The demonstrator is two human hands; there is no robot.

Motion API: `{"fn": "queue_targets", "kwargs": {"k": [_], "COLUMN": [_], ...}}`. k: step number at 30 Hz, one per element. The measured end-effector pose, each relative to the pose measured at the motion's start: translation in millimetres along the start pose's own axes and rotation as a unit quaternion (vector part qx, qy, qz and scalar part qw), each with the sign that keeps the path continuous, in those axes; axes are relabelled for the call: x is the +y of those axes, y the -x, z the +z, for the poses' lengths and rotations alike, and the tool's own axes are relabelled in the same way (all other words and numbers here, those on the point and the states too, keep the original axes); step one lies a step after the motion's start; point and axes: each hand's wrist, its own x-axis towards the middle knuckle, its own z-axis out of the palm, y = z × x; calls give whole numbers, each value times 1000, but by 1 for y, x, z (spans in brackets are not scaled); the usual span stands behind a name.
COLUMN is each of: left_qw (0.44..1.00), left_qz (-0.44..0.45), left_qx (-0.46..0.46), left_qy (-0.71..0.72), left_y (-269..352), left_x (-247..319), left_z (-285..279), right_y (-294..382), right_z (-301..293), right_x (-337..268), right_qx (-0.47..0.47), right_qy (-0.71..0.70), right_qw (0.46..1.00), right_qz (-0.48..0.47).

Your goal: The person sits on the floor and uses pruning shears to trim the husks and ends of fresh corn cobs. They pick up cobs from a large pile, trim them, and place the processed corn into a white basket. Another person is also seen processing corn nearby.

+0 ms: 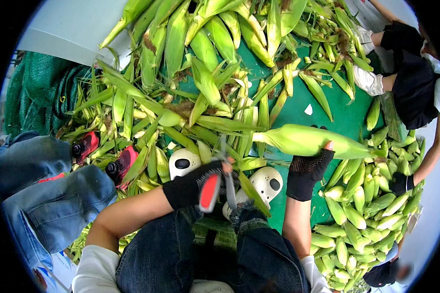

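My left hand (185, 186), in a black fingerless glove, grips a pair of hand shears (209, 192) with red and grey handles. The shears are motion-blurred, and their blades point away from me. In a matching glove, my right hand (308, 174) holds a large ear of corn (308, 141) in its green husk. The ear lies nearly level, its pale cut stalk end towards the left and its silk tip towards the right. The blades are left of that stalk end and apart from it.
Unhusked corn (205, 47) is heaped ahead on a green floor (297, 106). Loose husk leaves (132, 102) surround my white clogs (267, 183). A pile of trimmed ears (363, 205) lies right, with another person's gloved hand (402, 183) on it. Someone in jeans (58, 197) sits left, near green mesh sacks (40, 91).
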Motion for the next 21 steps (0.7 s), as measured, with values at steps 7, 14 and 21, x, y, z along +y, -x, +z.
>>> {"fn": "queue_targets", "kwargs": {"k": [7, 14, 21], "left_qw": [992, 961, 675], "left_qz": [-19, 65, 206], "left_qx": [-47, -44, -82], "left_qy": [-119, -266, -704], "left_y": [-6, -11, -13], "left_x": [3, 11, 63], "left_z": [46, 15, 23], "right_y": [17, 1, 6], "right_z": [11, 0, 2], "right_x": [2, -5, -34], "right_qx": [-64, -113, -300], "right_qy": [31, 206, 592], "right_qw": [997, 972, 748], "right_qz": [-36, 5, 31]}}
